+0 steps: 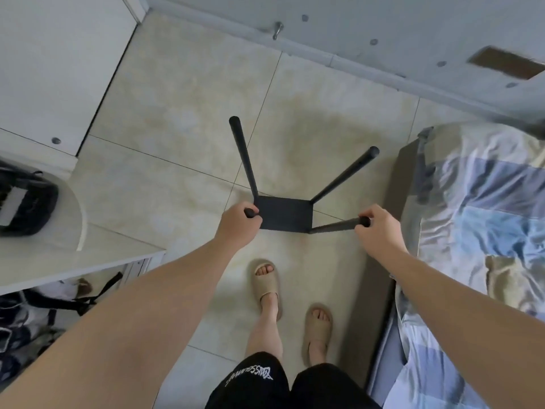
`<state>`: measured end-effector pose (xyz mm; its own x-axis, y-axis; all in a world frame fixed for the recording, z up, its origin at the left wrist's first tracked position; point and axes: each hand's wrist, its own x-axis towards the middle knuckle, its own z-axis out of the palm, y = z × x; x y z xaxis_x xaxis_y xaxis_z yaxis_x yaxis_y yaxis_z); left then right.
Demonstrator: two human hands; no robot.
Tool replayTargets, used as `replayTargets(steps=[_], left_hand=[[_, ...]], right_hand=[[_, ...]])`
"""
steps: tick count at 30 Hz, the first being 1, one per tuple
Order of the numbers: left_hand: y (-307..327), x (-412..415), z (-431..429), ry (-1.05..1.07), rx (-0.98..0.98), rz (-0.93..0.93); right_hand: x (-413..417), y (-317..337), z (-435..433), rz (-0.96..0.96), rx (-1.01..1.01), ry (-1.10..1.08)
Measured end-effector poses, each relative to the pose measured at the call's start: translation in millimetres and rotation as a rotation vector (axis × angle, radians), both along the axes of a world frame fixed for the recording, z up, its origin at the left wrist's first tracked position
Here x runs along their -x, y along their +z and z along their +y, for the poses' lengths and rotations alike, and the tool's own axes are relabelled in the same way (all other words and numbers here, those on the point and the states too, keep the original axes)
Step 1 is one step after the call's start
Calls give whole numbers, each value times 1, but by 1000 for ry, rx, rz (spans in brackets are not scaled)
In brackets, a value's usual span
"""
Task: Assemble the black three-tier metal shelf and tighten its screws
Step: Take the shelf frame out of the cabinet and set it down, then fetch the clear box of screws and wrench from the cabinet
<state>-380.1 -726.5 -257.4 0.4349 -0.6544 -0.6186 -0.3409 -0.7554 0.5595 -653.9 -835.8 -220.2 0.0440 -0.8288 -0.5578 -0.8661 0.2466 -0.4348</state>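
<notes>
A black metal shelf (284,214) stands on the tiled floor in the middle of the head view, seen from straight above: one black rectangular plate with four black round poles rising toward me. My left hand (237,224) grips the top of the near left pole (250,213). My right hand (379,228) grips the top of the near right pole (339,225). The two far poles, far left pole (243,154) and far right pole (346,175), stand free. Lower tiers, if any, are hidden under the plate.
A bed (477,219) with a blue and beige cover fills the right side, close to the shelf. A white desk (59,255) with a black bag (23,202) lies at the left. A grey wall runs along the back. My feet in beige slippers (267,287) stand just behind the shelf.
</notes>
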Motion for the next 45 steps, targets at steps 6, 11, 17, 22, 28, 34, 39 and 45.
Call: replayTargets(steps=[6, 11, 17, 22, 28, 34, 39, 45], left_hand=[[-24, -8, 8, -10, -57, 71], [-28, -8, 17, -55, -101, 102], [-8, -7, 29, -124, -164, 37], [35, 8, 42, -177, -161, -66], [103, 47, 87, -174, -89, -274], [155, 79, 138, -32, 18, -434], [193, 89, 192, 92, 41, -568], [224, 73, 269, 285, 10, -702]], right_hand=[[-11, -33, 5, 38, -97, -73], [-11, -42, 8, 51, -133, -111], [-7, -24, 15, 12, -185, -88], [-3, 11, 26, -23, -239, 28], [4, 79, 48, -59, -145, 435], [-11, 126, 75, -45, 64, 892], [-50, 163, 99, -135, 242, 1235], [-114, 196, 152, -187, 424, 1553]])
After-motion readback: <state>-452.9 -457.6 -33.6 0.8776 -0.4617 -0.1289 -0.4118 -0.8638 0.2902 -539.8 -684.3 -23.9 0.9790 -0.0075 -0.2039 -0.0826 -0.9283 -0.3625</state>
